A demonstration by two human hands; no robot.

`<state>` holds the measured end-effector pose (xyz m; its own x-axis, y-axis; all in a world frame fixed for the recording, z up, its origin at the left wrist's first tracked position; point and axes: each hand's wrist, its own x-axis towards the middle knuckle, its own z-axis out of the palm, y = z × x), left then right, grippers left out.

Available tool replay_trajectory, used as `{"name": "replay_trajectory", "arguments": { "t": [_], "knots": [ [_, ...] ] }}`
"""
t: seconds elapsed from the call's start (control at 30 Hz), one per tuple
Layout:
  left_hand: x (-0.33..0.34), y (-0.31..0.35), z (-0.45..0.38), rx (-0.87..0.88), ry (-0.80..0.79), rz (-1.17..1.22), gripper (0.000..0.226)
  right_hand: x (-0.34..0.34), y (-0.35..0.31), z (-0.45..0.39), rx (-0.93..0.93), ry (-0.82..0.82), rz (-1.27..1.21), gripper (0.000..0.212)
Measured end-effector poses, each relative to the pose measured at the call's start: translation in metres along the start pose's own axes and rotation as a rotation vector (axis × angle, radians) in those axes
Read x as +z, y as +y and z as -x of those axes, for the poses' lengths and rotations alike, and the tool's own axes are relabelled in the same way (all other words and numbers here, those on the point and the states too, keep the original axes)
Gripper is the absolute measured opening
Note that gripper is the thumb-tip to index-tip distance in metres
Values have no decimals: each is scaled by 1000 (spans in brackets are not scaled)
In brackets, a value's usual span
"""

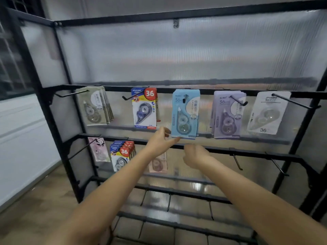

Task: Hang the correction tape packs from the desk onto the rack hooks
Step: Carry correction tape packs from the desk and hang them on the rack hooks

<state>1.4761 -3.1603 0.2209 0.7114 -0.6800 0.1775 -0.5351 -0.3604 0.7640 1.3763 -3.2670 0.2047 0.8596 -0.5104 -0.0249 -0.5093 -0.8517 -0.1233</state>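
From my remote seat I saw a black metal rack (53,110) backed with ribbed, translucent plastic sheeting (177,53), its thin wire hooks angled outward from flat crossbars. On the upper bar hung five sets of flat, glossy card-and-blister correction tape packs: an olive bundle (95,106), a blue-and-red pack (145,108) marked 36, a pale blue pack (185,114), a lilac pair (227,114) and a white pack (269,113). On the bar below hung a pink pack (99,149), a stack of blue-and-red packs (122,154) and another pinkish pack (158,164) partly hidden by an arm. The left hand (160,142) reached up with its fingers (174,139) loosely spread, their tips touching the bottom left corner of the pale blue pack, which hung upright on the middle hook. The right hand (195,156) hovered just below that pack, blurred, its fingers loosely curled and gripping nothing I could make out. Wood-grain flooring (44,200) showed beneath.
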Motion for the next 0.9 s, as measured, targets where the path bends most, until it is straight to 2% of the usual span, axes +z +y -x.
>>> {"name": "replay_trajectory", "arguments": {
  "t": [0.17, 0.3, 0.4, 0.53, 0.67, 0.9],
  "knots": [
    [-55, -62, 48, -15, -1, -675, 57, 13, -93, -5, -168, -58, 148, 25],
    [-120, -122, 113, -184, -1, -957, 52, 37, -181, 4, -385, -74, 177, 35],
    [-183, -169, 180, -341, -9, -1027, 52, 58, -270, 24, -587, -57, 173, 35],
    [-252, -211, 263, -545, -53, -1052, 50, 80, -383, 64, -765, -78, 165, 33],
    [-325, -255, 360, -782, 14, -1003, 43, 107, -509, 121, -942, -128, 176, 40],
    [-425, -319, 521, -1133, 136, -854, 47, 153, -690, 216, -1251, -236, 188, 41]
  ]
}}
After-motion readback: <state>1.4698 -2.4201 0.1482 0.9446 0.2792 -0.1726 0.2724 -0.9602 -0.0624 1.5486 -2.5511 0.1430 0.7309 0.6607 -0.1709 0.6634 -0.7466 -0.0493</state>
